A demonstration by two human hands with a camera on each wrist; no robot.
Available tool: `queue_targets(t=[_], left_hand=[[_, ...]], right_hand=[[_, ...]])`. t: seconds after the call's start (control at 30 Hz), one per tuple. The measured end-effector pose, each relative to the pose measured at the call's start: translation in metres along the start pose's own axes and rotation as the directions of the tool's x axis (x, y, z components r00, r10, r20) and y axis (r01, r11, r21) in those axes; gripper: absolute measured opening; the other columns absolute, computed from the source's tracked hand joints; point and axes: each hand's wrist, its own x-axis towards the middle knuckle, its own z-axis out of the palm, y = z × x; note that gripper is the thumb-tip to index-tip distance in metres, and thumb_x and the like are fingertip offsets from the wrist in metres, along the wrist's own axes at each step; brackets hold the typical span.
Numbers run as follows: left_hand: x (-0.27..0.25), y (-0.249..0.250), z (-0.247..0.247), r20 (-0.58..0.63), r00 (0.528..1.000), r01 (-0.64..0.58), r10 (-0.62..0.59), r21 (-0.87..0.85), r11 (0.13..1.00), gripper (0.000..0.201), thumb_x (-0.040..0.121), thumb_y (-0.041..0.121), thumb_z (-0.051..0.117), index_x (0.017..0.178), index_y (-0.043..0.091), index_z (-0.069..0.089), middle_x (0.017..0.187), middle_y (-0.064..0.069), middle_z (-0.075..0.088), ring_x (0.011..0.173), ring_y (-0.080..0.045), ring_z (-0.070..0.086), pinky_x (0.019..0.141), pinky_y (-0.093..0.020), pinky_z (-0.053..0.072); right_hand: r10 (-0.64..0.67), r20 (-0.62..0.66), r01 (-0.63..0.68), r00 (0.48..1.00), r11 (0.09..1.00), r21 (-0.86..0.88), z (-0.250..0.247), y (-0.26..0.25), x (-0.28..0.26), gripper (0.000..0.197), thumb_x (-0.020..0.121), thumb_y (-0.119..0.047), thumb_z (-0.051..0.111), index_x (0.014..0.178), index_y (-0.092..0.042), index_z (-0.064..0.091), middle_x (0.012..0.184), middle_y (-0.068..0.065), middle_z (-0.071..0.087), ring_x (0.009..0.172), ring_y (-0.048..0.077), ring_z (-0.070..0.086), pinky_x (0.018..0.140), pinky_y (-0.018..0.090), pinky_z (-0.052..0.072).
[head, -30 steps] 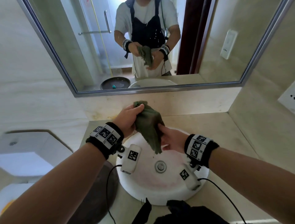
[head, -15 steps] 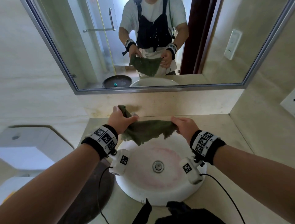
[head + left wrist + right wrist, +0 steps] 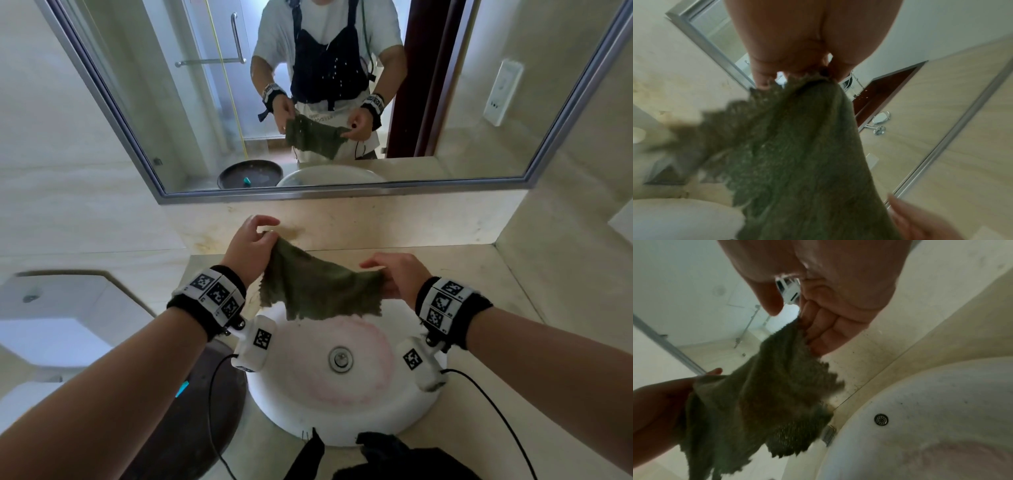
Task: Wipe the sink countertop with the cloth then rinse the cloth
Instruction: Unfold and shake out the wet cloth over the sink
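A dark green cloth [image 3: 318, 287] hangs spread out in the air over the back of the white round sink [image 3: 346, 414]. My left hand [image 3: 255, 240] pinches its upper left corner, and my right hand [image 3: 390, 277] pinches its right corner a little lower. In the left wrist view the cloth [image 3: 797, 154] trails down from the pinching left hand [image 3: 813, 69]. In the right wrist view curled fingers [image 3: 818, 331] grip the cloth [image 3: 764, 386] above the sink bowl [image 3: 931, 410]. The beige countertop [image 3: 462, 270] surrounds the sink.
A wide mirror [image 3: 308, 102] stands on the wall right behind the counter. The sink drain [image 3: 340, 358] sits mid-bowl. A dark round basin [image 3: 191, 428] lies low at the left beside a white toilet [image 3: 51, 329]. A side wall closes the counter's right end.
The cloth went from a bunched hanging wad between both hands to being pulled wide open. My hands moved apart, the left up and back, the right out to the right.
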Motion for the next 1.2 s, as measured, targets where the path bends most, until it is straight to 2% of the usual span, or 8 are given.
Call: queue_targets(t=[0.07,0.23,0.4,0.5,0.6,0.87,1.03,1.2], left_hand=[[-0.001,0.005,0.002,0.051,0.999,0.015,-0.008,-0.136,0.991,0.026,0.091,0.011,0.047,0.093,0.031,0.064,0.093,-0.001,0.055,0.085,-0.019,0.051,0.075,-0.032,0.045],[-0.002,0.018,0.006,0.115,0.993,0.025,0.004,-0.248,0.969,0.032,0.091,0.006,0.048,0.086,0.031,0.067,0.098,-0.003,0.059,0.09,-0.022,0.053,0.075,-0.034,0.048],[-0.004,0.018,0.004,0.163,0.987,0.038,-0.003,-0.216,0.976,0.025,0.085,0.012,0.069,0.1,0.03,0.063,0.107,-0.012,0.061,0.097,-0.03,0.061,0.086,-0.044,0.056],[-0.001,0.01,0.0,0.117,0.992,-0.039,0.04,-0.015,0.999,0.037,0.083,0.009,0.066,0.112,0.032,0.062,0.107,-0.001,0.059,0.098,-0.023,0.058,0.089,-0.039,0.054],[0.0,0.003,0.001,0.096,0.994,-0.077,0.06,0.179,0.981,0.045,0.085,0.003,0.052,0.123,0.028,0.057,0.101,0.004,0.054,0.094,-0.017,0.053,0.088,-0.034,0.051],[0.009,-0.013,0.003,0.041,0.998,-0.054,0.047,0.19,0.98,0.026,0.089,0.002,0.047,0.102,0.016,0.063,0.099,0.001,0.057,0.092,-0.017,0.053,0.079,-0.027,0.046],[0.015,-0.023,-0.004,-0.109,0.994,0.013,0.003,0.151,0.988,0.029,0.086,-0.002,0.043,0.102,0.018,0.058,0.085,-0.008,0.061,0.071,-0.024,0.057,0.059,-0.035,0.052],[0.019,-0.029,-0.006,-0.179,0.984,0.03,-0.003,0.149,0.988,0.03,0.086,0.001,0.041,0.096,0.018,0.064,0.088,-0.006,0.061,0.068,-0.021,0.056,0.063,-0.036,0.051]], right_hand=[[0.079,0.045,-0.079,0.996,0.997,-0.011,0.002,0.003,0.003,0.021,0.095,-0.018,0.054,0.114,-0.015,0.065,0.116,0.008,0.062,0.095,0.021,0.06,0.062,0.022,0.057],[0.27,0.266,-0.245,0.925,0.962,-0.124,0.01,0.012,0.009,0.03,0.09,-0.038,0.061,0.11,-0.017,0.07,0.11,0.012,0.071,0.096,0.029,0.067,0.094,0.048,0.053],[0.245,0.386,-0.25,0.889,0.968,-0.038,0.004,0.008,0.011,0.034,0.088,-0.014,0.062,0.106,-0.04,0.071,0.105,0.009,0.074,0.095,0.036,0.069,0.09,0.053,0.054],[0.153,0.306,-0.192,0.94,0.976,0.101,-0.001,0.006,0.009,0.049,0.088,0.003,0.05,0.114,-0.034,0.069,0.112,0.01,0.07,0.075,0.028,0.066,0.078,0.044,0.057],[0.029,0.181,-0.043,0.983,0.996,0.075,-0.004,0.002,0.004,0.053,0.088,0.005,0.043,0.118,-0.032,0.066,0.117,0.003,0.064,0.098,0.024,0.064,0.09,0.039,0.055],[-0.128,-0.123,0.147,0.984,0.977,0.157,-0.003,0.004,0.008,0.017,0.091,-0.016,0.062,0.101,-0.019,0.075,0.096,-0.003,0.072,0.096,0.014,0.067,0.083,0.023,0.056],[-0.192,-0.221,0.21,0.956,0.976,0.061,-0.009,0.009,0.017,0.026,0.09,-0.007,0.061,0.108,-0.021,0.073,0.102,-0.001,0.071,0.095,0.013,0.065,0.081,0.019,0.054],[-0.201,-0.246,0.212,0.948,0.977,0.018,-0.016,0.007,0.017,0.028,0.091,-0.006,0.059,0.109,-0.023,0.072,0.104,-0.007,0.068,0.096,0.008,0.06,0.091,0.02,0.048]])
